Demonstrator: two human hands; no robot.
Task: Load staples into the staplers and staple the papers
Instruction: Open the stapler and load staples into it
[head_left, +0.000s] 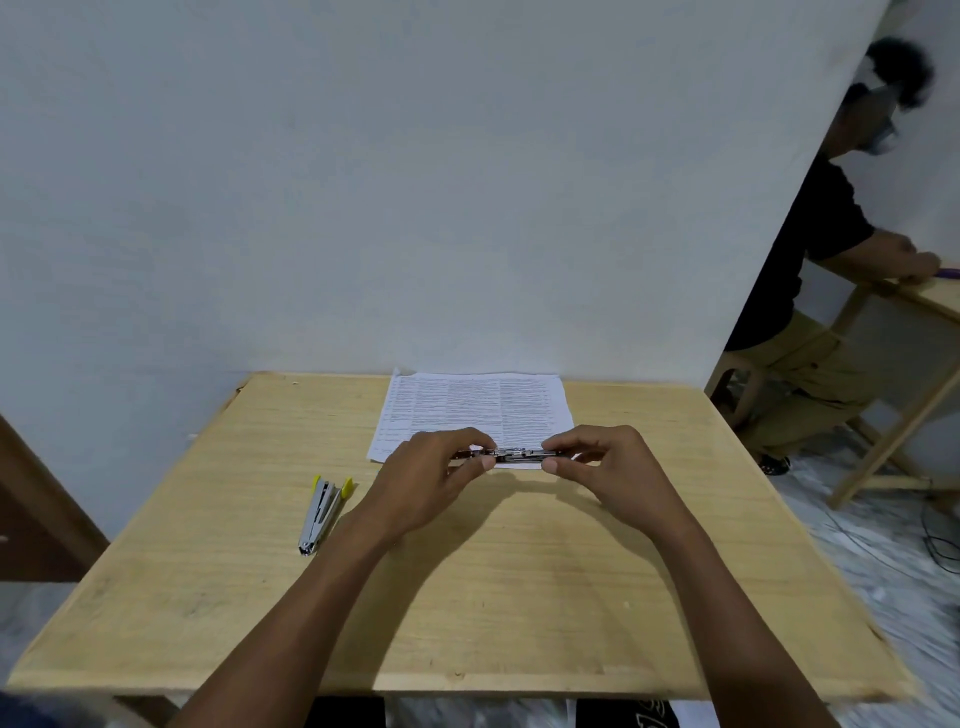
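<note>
A dark metal stapler is held level just above the near edge of a printed paper stack at the back of the wooden table. My left hand pinches its left end with thumb and fingers. My right hand pinches its right end the same way. Part of the stapler is hidden by my fingers. A second stapler, silver with yellow tips, lies open on the table to the left of my left forearm.
A white wall stands right behind the table. To the right, another person sits at a second wooden table. Cables lie on the floor there. A brown door edge is at the left.
</note>
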